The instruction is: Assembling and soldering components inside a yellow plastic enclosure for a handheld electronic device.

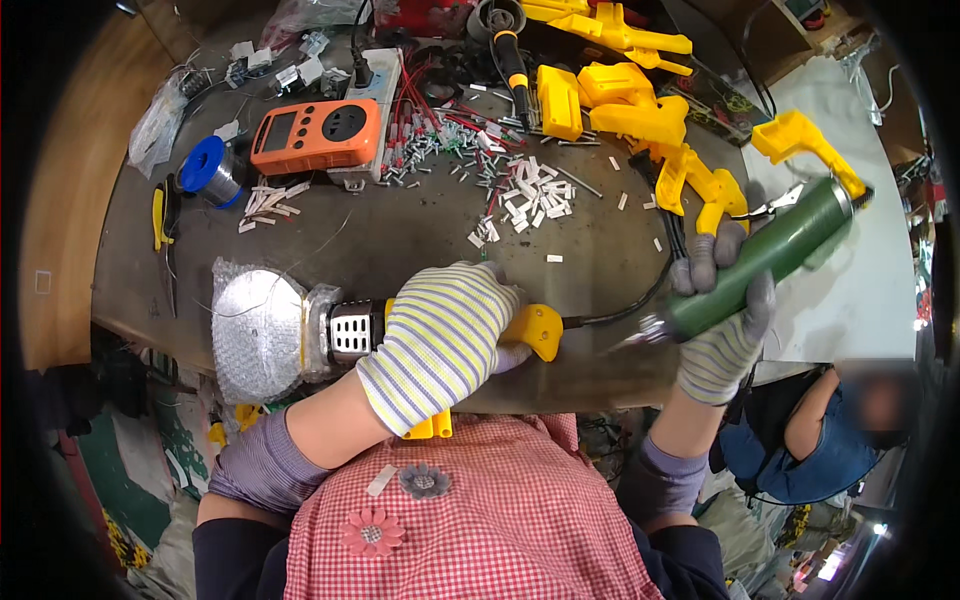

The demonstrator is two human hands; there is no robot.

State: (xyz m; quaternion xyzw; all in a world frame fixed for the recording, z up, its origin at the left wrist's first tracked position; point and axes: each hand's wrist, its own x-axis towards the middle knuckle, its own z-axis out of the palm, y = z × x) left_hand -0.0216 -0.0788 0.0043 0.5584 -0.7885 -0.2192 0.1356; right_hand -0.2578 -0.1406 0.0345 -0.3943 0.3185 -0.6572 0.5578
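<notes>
My left hand (440, 335), in a striped knit glove, is closed around the yellow handle (535, 332) of a corded power tool. The tool lies across the table's front edge. Its slotted metal collar (352, 332) shows left of my hand, and bubble wrap (255, 335) covers its wide end. A black cord (625, 308) leaves the handle's right end. My right hand (722, 335), gloved alike, is wrapped round a green cylindrical electric screwdriver (775, 255), held tilted. The screwdriver's lower left tip, blurred, points toward the yellow handle and is apart from it.
Yellow plastic handle shells (640, 118) are piled at the back right. Several screws (425, 145) and small white pieces (535, 192) lie mid-table. An orange meter (315, 137), a solder spool (210, 172) and yellow-handled pliers (163, 220) are at left. Another person (825, 430) sits at right.
</notes>
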